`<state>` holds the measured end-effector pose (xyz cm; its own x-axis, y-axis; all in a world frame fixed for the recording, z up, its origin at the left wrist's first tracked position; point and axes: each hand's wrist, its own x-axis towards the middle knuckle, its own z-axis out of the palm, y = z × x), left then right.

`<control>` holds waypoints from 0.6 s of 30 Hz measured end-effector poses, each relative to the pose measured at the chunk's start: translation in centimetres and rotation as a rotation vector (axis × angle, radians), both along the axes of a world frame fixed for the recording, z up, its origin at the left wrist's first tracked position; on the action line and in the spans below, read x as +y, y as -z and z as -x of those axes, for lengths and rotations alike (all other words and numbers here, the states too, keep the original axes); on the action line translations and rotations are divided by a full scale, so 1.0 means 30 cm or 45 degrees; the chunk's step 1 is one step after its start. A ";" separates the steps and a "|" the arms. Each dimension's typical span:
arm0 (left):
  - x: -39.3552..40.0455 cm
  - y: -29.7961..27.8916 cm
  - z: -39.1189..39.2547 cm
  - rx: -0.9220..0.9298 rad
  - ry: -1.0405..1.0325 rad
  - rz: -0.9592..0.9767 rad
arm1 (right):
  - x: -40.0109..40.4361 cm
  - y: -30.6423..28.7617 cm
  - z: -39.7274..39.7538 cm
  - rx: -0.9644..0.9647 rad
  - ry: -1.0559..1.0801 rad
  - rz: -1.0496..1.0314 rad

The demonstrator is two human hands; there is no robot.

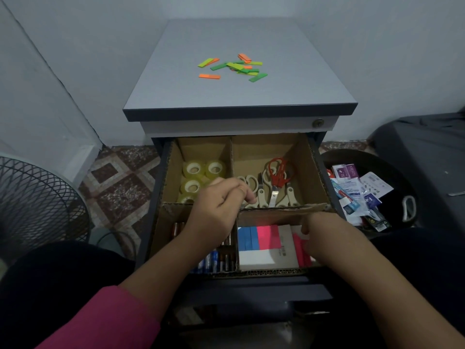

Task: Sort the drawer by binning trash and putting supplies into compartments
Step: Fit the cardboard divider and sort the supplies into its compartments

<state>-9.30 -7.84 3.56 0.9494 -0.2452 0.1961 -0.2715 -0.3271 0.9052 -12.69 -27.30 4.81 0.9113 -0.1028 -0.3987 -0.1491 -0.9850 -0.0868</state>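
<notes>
The open drawer (324, 177) holds a cardboard divider with four compartments. Tape rolls (193, 170) fill the back left one, and scissors (276, 182), one pair red-handled, lie in the back right. Batteries (214, 260) sit front left, sticky notes (259, 240) in blue, pink and white front right. My left hand (221, 205) hovers over the middle divider with fingers curled, its fingertips at a beige scissor handle. My right hand (319, 230) reaches into the sticky-note compartment, fingers touching a pink pad (300, 248); the grip itself is hidden.
Orange and green sticky flags (234, 68) lie scattered on the cabinet top (239, 96). A black bin (392, 172) with wrappers and packaging stands on the floor at right. A wire fan guard (32, 200) is at left.
</notes>
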 end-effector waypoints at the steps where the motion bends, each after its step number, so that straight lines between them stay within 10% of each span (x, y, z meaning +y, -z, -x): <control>1: 0.000 0.000 0.001 0.004 0.002 -0.008 | -0.006 -0.004 -0.001 -0.002 0.015 -0.021; 18: -0.004 0.002 0.004 0.052 0.026 -0.102 | 0.059 0.006 -0.017 0.078 0.337 -0.744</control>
<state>-9.42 -7.97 3.51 0.9508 -0.2782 0.1362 -0.2422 -0.3935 0.8868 -12.17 -25.52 4.63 0.8587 -0.0709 -0.5076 -0.4021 -0.7073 -0.5814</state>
